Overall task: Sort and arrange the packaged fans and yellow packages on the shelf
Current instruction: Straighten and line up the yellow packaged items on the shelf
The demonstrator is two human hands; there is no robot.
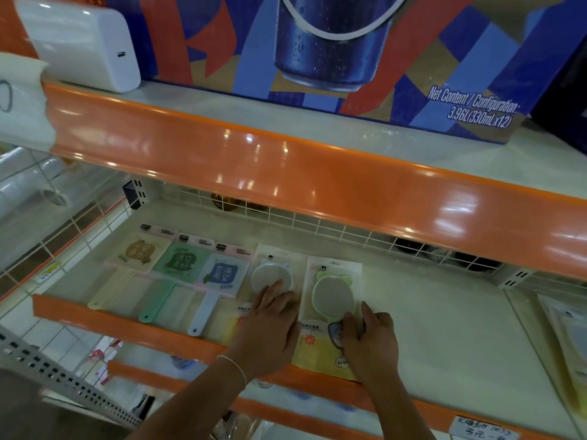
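Observation:
Three packaged fans lie side by side on the white shelf (444,315): a cream fan (136,255), a green fan (181,262) and a blue fan (222,274), handles toward the front edge. To their right lie two yellow packages, each holding a round mirror-like item: the left package (273,265) and the right package (333,293). My left hand (270,325) lies flat on the left package, fingers spread. My right hand (368,338) presses on the lower part of the right package, which overhangs the orange shelf lip.
An orange-fronted upper shelf (286,163) overhangs, carrying a large blue drinks carton (349,49) and a white box (82,42). A white wire grid (317,223) backs the shelf. More packages (565,338) lie at the far right. A handwritten price tag (482,430) hangs below.

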